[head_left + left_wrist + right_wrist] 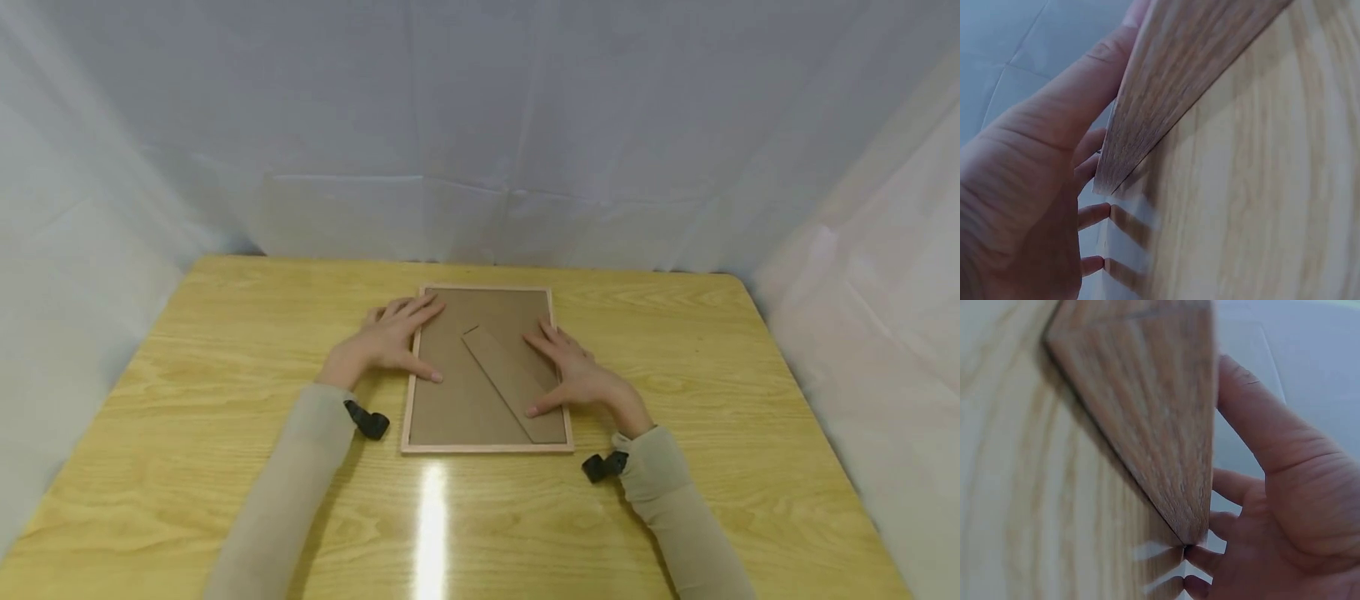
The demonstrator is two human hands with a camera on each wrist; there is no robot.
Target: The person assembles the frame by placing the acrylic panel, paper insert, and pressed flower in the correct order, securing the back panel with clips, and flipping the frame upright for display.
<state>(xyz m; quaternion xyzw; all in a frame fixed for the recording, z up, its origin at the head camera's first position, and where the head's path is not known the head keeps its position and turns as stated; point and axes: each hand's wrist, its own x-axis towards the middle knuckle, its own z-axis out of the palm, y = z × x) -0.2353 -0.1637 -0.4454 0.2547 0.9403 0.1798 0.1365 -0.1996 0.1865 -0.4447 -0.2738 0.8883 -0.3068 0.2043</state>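
Note:
A picture frame (pixel 487 448) with a light wooden border lies face down on the table, its brown backing board (pixel 450 412) and diagonal stand flap (pixel 498 371) facing up. Spread over its left edge, my left hand (pixel 386 337) rests thumb and forefinger on the backing. My right hand (pixel 585 375) lies across the right edge, its thumb on the flap and a fingertip on the board. Both wrist views show the frame's wooden side (pixel 1154 94) close up, thumb above; in the right wrist view, lower fingertips (pixel 1197 586) reach down to the table.
The yellow wood-grain table (pixel 225 467) extends around the picture frame. White sheeting (pixel 480 125) hangs behind it and at both sides. Black wrist cameras (pixel 369 421) are strapped over the light sleeves, near the frame's lower corners.

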